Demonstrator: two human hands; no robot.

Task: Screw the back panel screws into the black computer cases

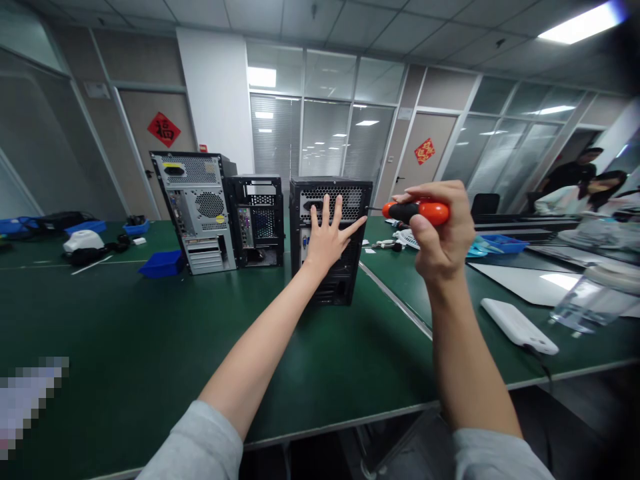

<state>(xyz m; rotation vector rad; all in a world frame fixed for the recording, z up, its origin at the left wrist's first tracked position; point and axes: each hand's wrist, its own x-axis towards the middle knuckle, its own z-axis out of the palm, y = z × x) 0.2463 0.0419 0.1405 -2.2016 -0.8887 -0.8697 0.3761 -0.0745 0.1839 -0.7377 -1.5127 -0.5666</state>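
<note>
A black computer case [333, 181] stands upright on the green table, its rear panel facing me. My left hand [327, 240] lies with fingers spread against that panel, covering part of its ports. In my right hand [447, 237] is a screwdriver [417, 212] with an orange and black handle, gripped by fingers and thumb. Its thin shaft points left at the upper right edge of the case, close to my left little finger. Whether the tip touches a screw is too small to tell.
Left of the case stand an open black case [257, 257] and a taller grey case [207, 230]. A blue tray [163, 264] sits beside them. To the right are a white power bank [519, 325], a clear plastic container [597, 297] and another blue tray [503, 244]. People sit far right.
</note>
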